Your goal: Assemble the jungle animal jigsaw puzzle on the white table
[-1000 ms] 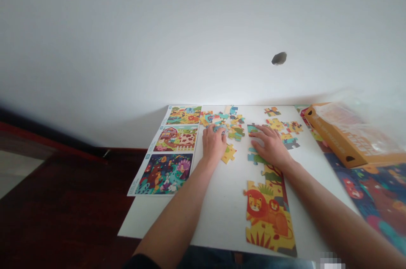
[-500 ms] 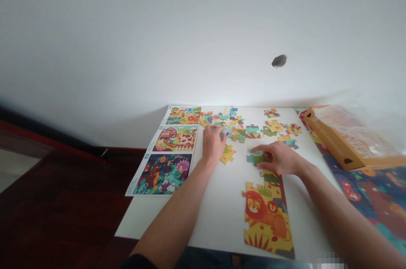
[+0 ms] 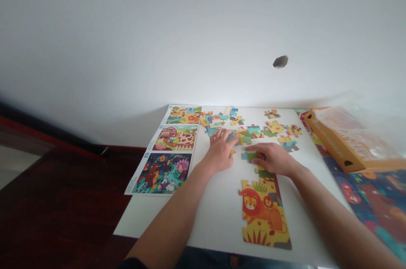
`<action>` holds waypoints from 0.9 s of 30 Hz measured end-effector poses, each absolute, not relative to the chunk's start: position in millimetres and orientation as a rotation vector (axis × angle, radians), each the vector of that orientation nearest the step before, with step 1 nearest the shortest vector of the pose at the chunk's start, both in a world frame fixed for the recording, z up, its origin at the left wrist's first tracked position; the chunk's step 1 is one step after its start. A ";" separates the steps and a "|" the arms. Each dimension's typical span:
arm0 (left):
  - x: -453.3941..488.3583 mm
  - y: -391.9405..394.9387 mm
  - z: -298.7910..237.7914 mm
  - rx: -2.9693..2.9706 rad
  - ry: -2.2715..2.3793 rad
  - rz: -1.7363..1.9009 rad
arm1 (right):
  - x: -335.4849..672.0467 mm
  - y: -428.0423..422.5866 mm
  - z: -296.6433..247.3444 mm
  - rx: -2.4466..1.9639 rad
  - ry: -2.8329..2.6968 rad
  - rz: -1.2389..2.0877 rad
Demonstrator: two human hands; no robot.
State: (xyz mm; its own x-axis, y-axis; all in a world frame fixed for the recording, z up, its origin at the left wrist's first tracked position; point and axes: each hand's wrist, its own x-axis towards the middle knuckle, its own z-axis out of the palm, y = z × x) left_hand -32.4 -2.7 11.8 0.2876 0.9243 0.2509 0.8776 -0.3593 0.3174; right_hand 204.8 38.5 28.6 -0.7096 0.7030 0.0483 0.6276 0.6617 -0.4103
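Note:
My left hand (image 3: pixel 221 150) is bent over loose pieces, thumb and fingers closed on a blue-grey puzzle piece (image 3: pixel 232 137). A yellow piece is almost wholly covered by that hand. To its right, my right hand (image 3: pixel 274 158) grips a blue-and-green puzzle piece (image 3: pixel 248 155) at the top of the partly joined puzzle; the fingertips partly cover it. Nearer me lies the joined lion section (image 3: pixel 265 218), with a red lion and a cub on yellow ground. Just beyond both hands, a green-and-blue piece (image 3: pixel 254 130) lies among others.
Several loose pieces (image 3: pixel 274 126) lie toward the wall. A sheet with three printed pictures (image 3: pixel 174 138) covers the table's left side. On the right stands an orange box (image 3: pixel 333 144) with clear plastic on it, beside a dark printed picture (image 3: pixel 374 201). The white table (image 3: pixel 218 214) meets the wall.
My left hand has moved right and slightly toward me with the blue-grey piece, covering most of the yellow piece. My right hand stays at the blue-and-green piece. The view has shifted slightly.

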 end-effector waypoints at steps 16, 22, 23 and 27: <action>-38.2 13.0 -5.9 2.378 1.872 0.569 | 204.0 38.0 29.9 -1.090 -2.676 0.552; -34.4 7.8 2.0 2.441 1.737 0.552 | 206.1 38.2 31.4 -1.050 -2.683 0.537; -34.2 7.6 2.2 2.445 1.720 0.558 | 206.8 38.3 32.1 -1.045 -2.689 0.542; -34.7 7.6 1.3 2.452 1.704 0.569 | 210.3 39.8 34.0 -1.068 -2.709 0.590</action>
